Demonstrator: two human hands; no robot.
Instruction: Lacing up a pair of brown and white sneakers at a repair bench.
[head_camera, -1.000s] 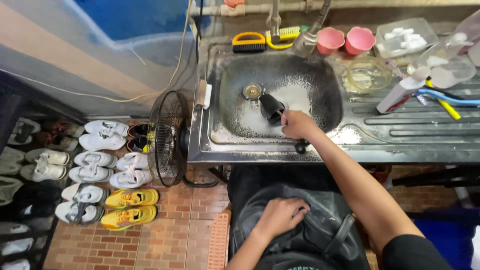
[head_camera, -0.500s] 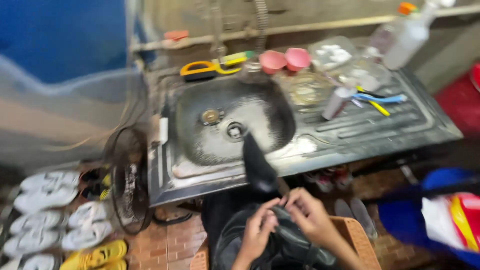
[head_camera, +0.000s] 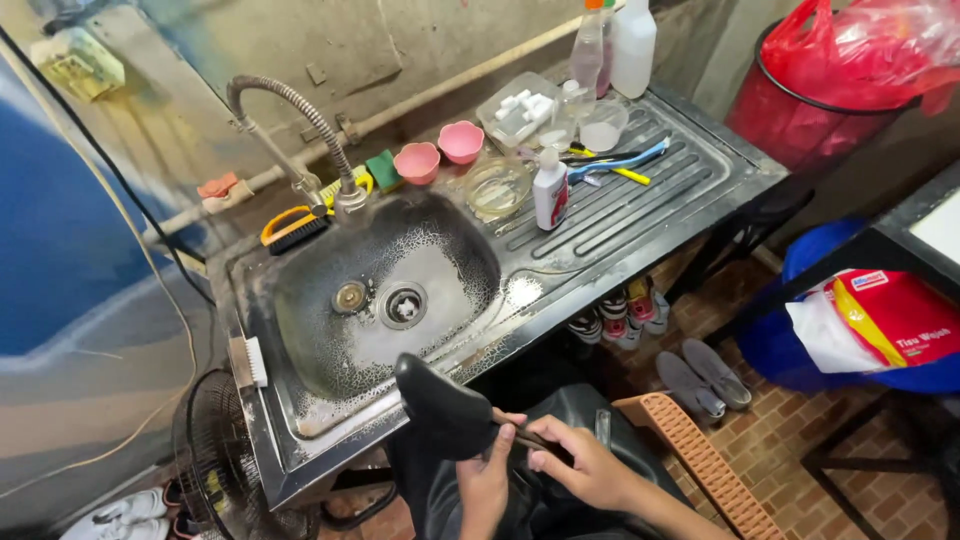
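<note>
From the head view, both hands work low at the near edge, just in front of the steel sink (head_camera: 300, 300). The left hand (head_camera: 487, 480) is closed around a black shoe insole (head_camera: 445, 408), gripping it near its lower end. The right hand (head_camera: 590, 468) pinches the same end from the right, fingers curled onto a thin dark edge that sticks out towards it. The insole's long axis runs from the hands up and to the left, its rounded toe end free and pointing at the sink basin, tilted over the near rim. Both hands meet at one end, so neither is clearly nearer; the free end lies far-left of the grip.

The basin holds soapy foam around the drain (head_camera: 403, 305). A flexible tap (head_camera: 300, 120) arches over the far rim, with a yellow scrubbing brush (head_camera: 290, 228) beside it. On the draining board to the right stand two pink cups (head_camera: 438, 155), a glass bowl (head_camera: 497, 185) and a small white bottle (head_camera: 550, 190). A fan (head_camera: 215, 460) stands at the near left.
</note>
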